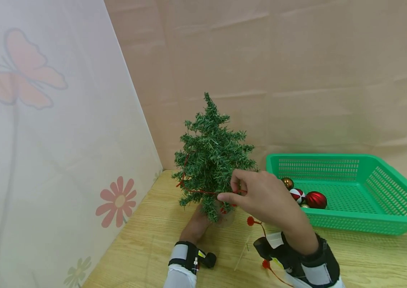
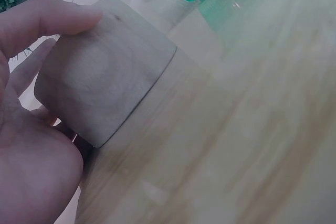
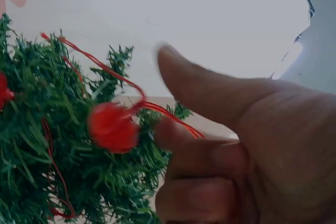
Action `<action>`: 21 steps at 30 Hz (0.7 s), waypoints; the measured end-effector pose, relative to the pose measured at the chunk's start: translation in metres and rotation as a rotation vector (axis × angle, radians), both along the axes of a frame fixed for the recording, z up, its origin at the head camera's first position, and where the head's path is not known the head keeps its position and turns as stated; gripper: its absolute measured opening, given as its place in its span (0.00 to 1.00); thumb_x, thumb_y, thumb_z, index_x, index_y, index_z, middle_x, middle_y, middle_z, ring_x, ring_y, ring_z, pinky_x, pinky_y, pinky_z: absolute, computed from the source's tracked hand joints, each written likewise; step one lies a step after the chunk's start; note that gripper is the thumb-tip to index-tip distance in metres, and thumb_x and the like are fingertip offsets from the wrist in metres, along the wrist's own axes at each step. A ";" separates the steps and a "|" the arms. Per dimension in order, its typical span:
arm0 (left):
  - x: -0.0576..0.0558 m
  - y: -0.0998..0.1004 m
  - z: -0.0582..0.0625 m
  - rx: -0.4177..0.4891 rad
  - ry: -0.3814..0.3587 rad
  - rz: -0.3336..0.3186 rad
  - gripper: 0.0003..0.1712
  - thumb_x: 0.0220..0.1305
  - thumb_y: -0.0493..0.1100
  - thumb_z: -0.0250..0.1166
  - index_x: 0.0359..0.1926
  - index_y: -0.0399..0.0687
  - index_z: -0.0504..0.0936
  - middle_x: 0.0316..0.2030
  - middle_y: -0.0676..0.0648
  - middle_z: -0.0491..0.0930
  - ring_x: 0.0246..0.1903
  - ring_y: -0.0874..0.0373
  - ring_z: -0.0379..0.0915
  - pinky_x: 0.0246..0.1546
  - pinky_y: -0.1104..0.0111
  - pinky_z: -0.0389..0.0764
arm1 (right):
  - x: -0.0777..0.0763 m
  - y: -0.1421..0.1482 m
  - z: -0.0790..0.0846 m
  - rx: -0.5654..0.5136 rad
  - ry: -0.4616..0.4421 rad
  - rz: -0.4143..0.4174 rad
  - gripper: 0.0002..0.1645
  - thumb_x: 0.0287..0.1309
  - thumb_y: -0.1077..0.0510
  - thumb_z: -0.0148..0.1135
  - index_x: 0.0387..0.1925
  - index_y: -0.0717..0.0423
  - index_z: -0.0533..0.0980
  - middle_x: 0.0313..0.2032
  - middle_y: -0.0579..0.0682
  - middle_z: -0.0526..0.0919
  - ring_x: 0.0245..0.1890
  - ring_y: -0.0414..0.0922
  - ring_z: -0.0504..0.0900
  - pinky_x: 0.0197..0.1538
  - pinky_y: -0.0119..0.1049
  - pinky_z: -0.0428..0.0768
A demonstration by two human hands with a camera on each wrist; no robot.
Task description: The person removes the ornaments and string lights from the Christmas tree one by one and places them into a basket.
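Note:
A small green artificial Christmas tree (image 1: 212, 152) stands on the table, with a red pom-pom garland (image 1: 200, 191) running across its lower branches. Low under the branches, my left hand (image 1: 197, 224) grips the tree's round wooden base (image 2: 110, 72), thumb on its near side. My right hand (image 1: 266, 198) is at the tree's right side, fingers curled around the garland string and thumb held apart from them. One red pom-pom (image 3: 113, 128) hangs blurred beside these fingers in the right wrist view. The garland's loose end, with another pom-pom (image 1: 250, 221), trails down past the right wrist.
To the right sits a green plastic basket (image 1: 336, 218) with several ball ornaments (image 1: 316, 199) in its left corner. A flowered white wall panel (image 1: 63, 140) borders the wooden table (image 1: 146, 240) on the left. Brown sheeting (image 1: 297, 80) hangs behind.

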State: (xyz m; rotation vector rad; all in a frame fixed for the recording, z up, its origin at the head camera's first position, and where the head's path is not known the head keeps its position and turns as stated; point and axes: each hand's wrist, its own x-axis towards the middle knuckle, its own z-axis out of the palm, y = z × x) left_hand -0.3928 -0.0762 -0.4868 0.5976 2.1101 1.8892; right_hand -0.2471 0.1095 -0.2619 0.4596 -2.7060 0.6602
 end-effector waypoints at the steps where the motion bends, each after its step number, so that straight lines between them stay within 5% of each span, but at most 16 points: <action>1: 0.000 0.000 0.000 0.003 0.000 -0.003 0.21 0.62 0.57 0.69 0.54 0.63 0.79 0.49 0.56 0.78 0.47 0.58 0.72 0.49 0.64 0.74 | 0.000 0.002 0.000 0.018 -0.014 0.012 0.18 0.55 0.34 0.68 0.26 0.38 0.74 0.14 0.39 0.66 0.14 0.38 0.63 0.21 0.32 0.59; 10: 0.002 -0.001 0.002 0.033 -0.015 -0.006 0.27 0.62 0.53 0.70 0.62 0.63 0.76 0.55 0.54 0.78 0.49 0.60 0.74 0.48 0.65 0.76 | 0.000 0.003 -0.002 0.083 -0.068 0.098 0.02 0.60 0.45 0.68 0.32 0.33 0.84 0.13 0.35 0.69 0.15 0.35 0.64 0.20 0.31 0.59; 15: 0.001 -0.001 0.001 0.028 -0.016 0.007 0.25 0.62 0.54 0.70 0.59 0.60 0.78 0.52 0.56 0.78 0.46 0.61 0.72 0.48 0.66 0.74 | -0.001 0.002 -0.004 0.112 -0.018 0.136 0.07 0.66 0.51 0.62 0.29 0.37 0.77 0.23 0.34 0.73 0.20 0.33 0.66 0.25 0.30 0.65; 21: 0.004 0.000 0.003 0.005 -0.008 0.019 0.19 0.67 0.55 0.65 0.56 0.62 0.78 0.49 0.57 0.78 0.47 0.60 0.71 0.50 0.66 0.71 | 0.000 -0.003 -0.004 0.035 -0.023 0.126 0.22 0.68 0.45 0.59 0.18 0.42 0.68 0.14 0.37 0.62 0.15 0.35 0.61 0.22 0.31 0.58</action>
